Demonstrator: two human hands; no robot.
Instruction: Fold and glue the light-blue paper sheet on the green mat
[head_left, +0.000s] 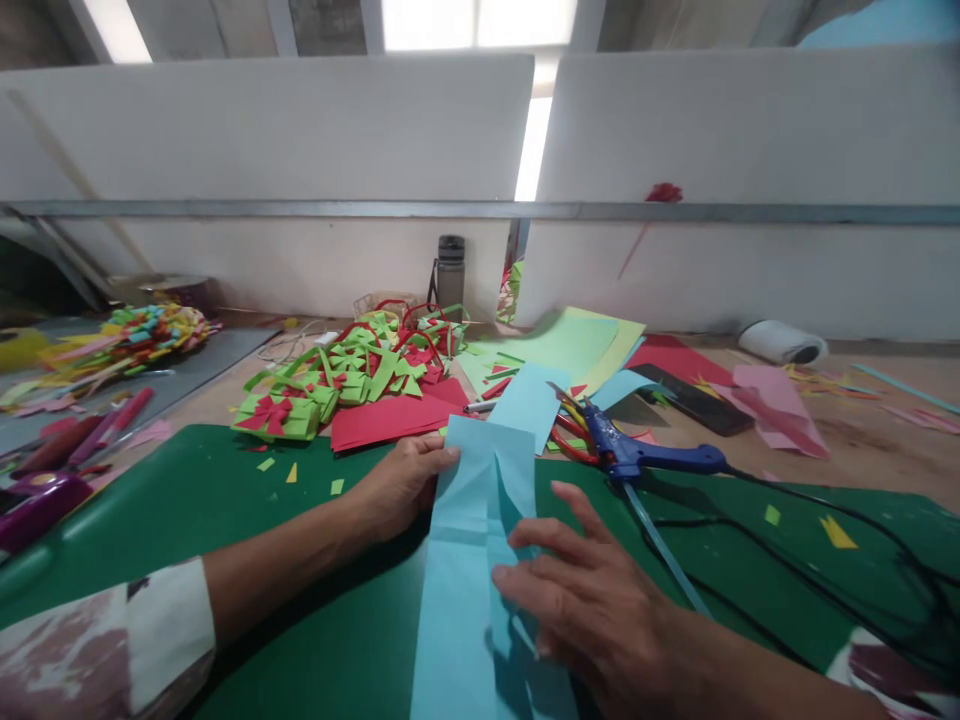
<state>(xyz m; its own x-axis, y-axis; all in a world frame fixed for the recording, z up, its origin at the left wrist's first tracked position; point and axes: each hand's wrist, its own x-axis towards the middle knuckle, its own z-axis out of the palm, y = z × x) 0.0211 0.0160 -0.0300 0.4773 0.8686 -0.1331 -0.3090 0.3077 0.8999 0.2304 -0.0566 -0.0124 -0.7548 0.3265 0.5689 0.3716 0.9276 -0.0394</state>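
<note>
A long sheet of light blue paper [459, 590] with fold creases stands in front of me over the green mat [300, 590]. My left hand [409, 483] pinches its upper left edge between thumb and fingers. With fingers spread, my right hand [592, 590] lies against the right half of the sheet, where a raised crease runs down. Behind the sheet's top is another light blue paper piece [525, 400]. A blue hot glue gun [630, 445] with a clear glue stick rests just beyond my right hand.
Small green and red paper gift bags [360, 370] are piled beyond the mat, near red paper sheets [394, 418]. A grey bottle [451, 270] stands at the white partition. A black phone [697, 400], pink paper [776, 405] and a white roll [780, 342] lie right; black cords cross the mat.
</note>
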